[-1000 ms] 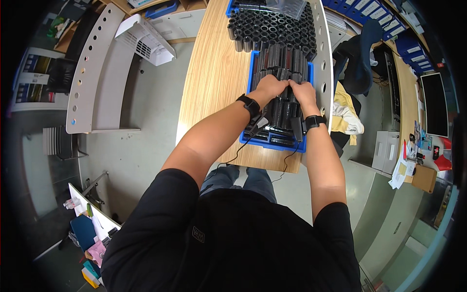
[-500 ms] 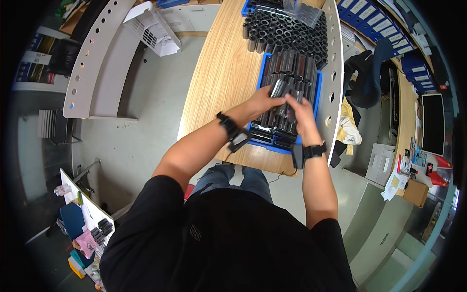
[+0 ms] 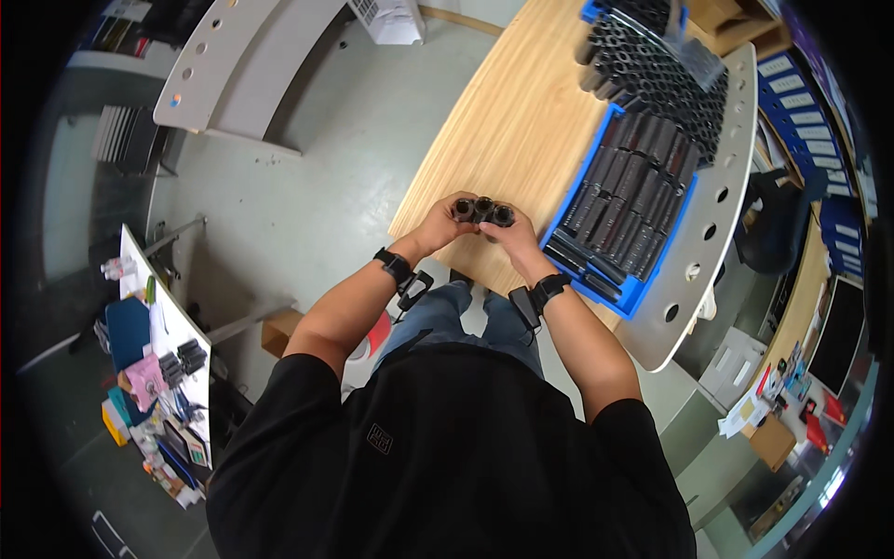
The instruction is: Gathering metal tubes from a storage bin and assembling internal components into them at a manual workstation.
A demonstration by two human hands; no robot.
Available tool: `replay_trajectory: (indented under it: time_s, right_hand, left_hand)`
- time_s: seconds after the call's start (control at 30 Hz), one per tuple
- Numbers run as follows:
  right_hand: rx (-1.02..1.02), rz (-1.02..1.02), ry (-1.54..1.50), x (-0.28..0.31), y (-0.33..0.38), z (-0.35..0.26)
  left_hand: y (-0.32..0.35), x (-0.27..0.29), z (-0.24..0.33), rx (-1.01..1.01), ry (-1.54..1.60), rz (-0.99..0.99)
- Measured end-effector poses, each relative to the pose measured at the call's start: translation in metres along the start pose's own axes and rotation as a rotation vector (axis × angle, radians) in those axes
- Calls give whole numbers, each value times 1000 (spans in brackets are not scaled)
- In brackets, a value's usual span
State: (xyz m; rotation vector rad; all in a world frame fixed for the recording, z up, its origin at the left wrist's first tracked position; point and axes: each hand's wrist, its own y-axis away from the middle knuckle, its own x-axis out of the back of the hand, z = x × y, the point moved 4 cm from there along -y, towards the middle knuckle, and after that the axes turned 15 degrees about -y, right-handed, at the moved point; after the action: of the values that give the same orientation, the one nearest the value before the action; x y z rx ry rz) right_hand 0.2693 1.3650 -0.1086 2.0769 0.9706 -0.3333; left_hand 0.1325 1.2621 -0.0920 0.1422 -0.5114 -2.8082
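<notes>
Three dark tubes [image 3: 483,209] stand side by side between my hands, their round open ends facing up. My left hand [image 3: 441,226] grips the row from the left, and my right hand [image 3: 514,233] closes on its right end. Both hands are over the near edge of the wooden table [image 3: 503,140]. To their right, a blue tray [image 3: 636,300] holds several layers of similar black tubes [image 3: 626,191] lying on their sides. How far down the held tubes reach is hidden by my fingers.
Behind the tray, many black tubes [image 3: 643,74] stand packed upright, with a clear plastic piece [image 3: 694,63] on top. A pale panel with holes [image 3: 731,177] edges the table's right side. At lower left is a cluttered white desk [image 3: 168,312]; a red bucket [image 3: 377,334] stands near my legs.
My hands have left the blue tray and moved left and nearer to me, carrying three tubes. The view has turned, so the table and tray now appear farther right.
</notes>
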Motion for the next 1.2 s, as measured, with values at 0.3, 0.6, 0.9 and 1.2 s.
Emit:
replay_trajectory:
  time_s: [0.3,0.6,0.9,1.2]
  right_hand:
    - [423,-138,310,-11,-8,13]
    - [397,-44,558,-11,13,4]
    - [629,77,462,0,61,-30]
    - [830,845,457,135,97,-220]
  left_hand:
    - [16,7,-41,-323,-309,321]
    - [26,14,-27,-137,-424,200]
    - [40,30,70,-298,-610,253]
    - [-99,-71,153,-288,-626,48]
